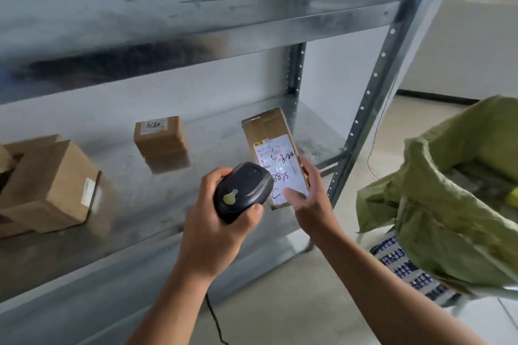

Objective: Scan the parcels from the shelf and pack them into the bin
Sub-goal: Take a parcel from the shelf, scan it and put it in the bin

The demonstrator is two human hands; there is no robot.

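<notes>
Head view has the metal shelf [157, 204] filling the left and centre of the frame. The bin [437, 199], lined with a green sack, sits at the right edge, apart from the shelf's corner post. Two brown parcels rest on the shelf: a large parcel [47, 185] at the left edge and a small parcel [161, 143] left of centre.

The parcel in hand [266, 126] stands tilted at centre frame with its white label [283, 168] facing me. I cannot tell whether its lower edge touches the shelf. My right grip [308, 199] holds it at the lower right corner, with the thumb lying across the bottom of the label. My left grip [224, 227] is wrapped round the black scanner [242, 190], just left of the parcel, its nose aimed at the label. A faint reddish glow shows on the label's upper part.

To scan cleanly, I judge that the parcel should be held steady and tipped a little, since the label looks washed out by glare. My thumb should slide off the print so it covers no code. I cannot make out the barcode, so the beam may need sweeping lower. The scanner cable [213, 316] hangs below my wrist and should stay clear when I turn to the bin.
</notes>
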